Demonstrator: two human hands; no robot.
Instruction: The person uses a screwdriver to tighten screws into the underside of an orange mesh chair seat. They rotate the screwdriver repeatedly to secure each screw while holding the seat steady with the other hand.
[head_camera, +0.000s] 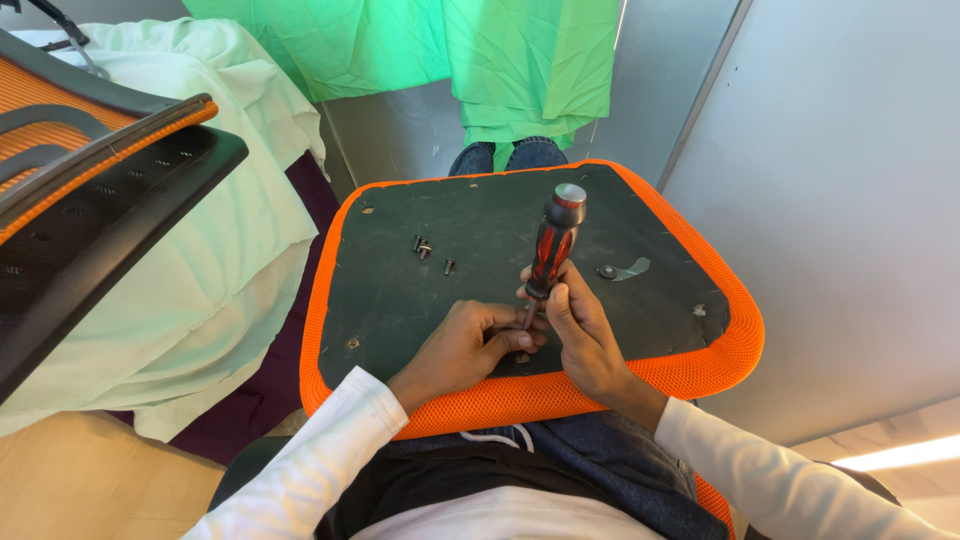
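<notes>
Resting across the person's lap is an upturned chair seat, its dark underside rimmed with orange mesh. Both hands meet near its front edge. The left hand is curled with its fingertips pinched at the tip of a screwdriver. The right hand is wrapped around the lower part of the red and black handle, holding the tool nearly upright on the seat's underside. Just beyond the hands, a few loose screws lie on the dark panel, with a small metal bracket off to the right. Farther left stands an orange and black chair back against pale cloth. Green fabric hangs at the far end.
</notes>
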